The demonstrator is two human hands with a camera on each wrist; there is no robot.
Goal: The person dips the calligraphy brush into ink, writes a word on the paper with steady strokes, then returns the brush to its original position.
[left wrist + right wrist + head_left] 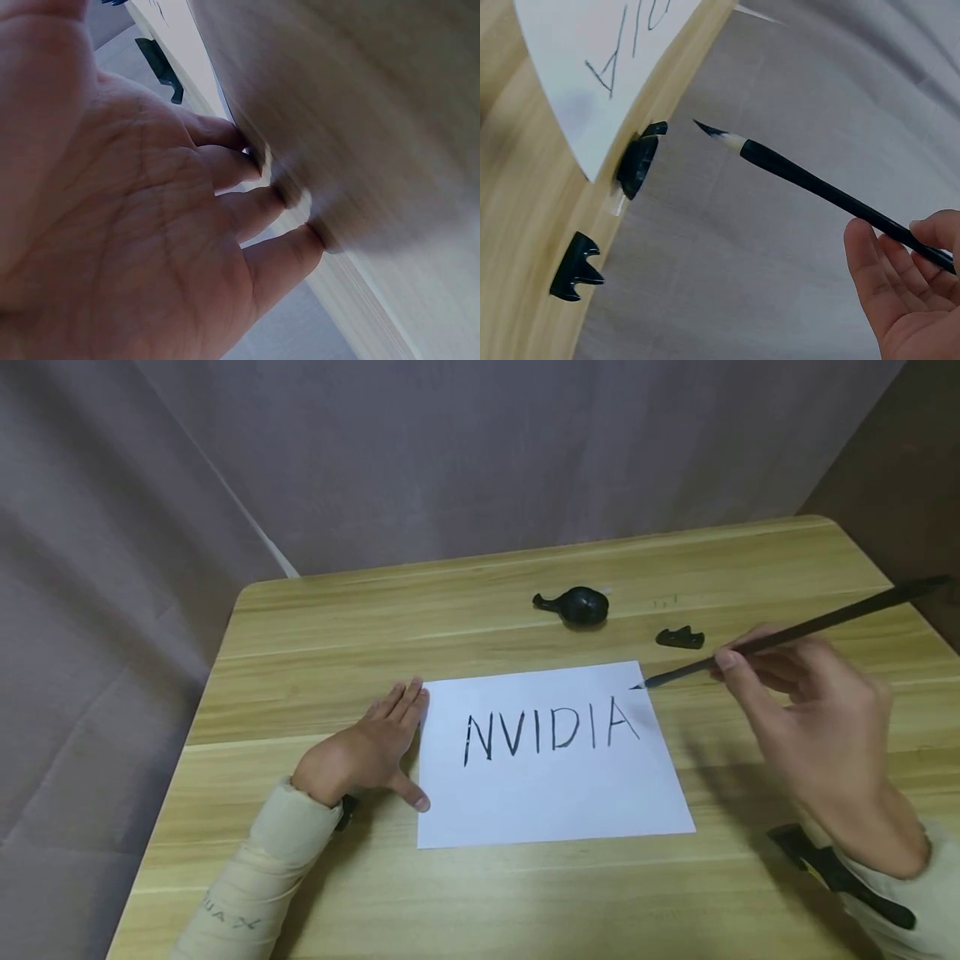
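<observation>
A white sheet of paper point(555, 802) lies on the table, with "NVIDIA" written across it in black strokes. Along its left edge, my left hand point(367, 747) rests with fingers extended and thumb spread, the thumb tip over the paper. In the left wrist view the fingertips point(289, 255) touch the wooden surface. My right hand point(825, 718) pinches a black writing brush point(825, 622) between thumb and fingers. In the right wrist view the brush's dark, ink-wet tip point(709, 129) is raised off the paper, with pale bristles behind it.
Behind the paper sits a black gourd-shaped dish point(585, 607). To its right is a small black brush rest point(681, 637) with a notched top. The wooden table point(337, 635) backs onto a grey curtain point(487, 460).
</observation>
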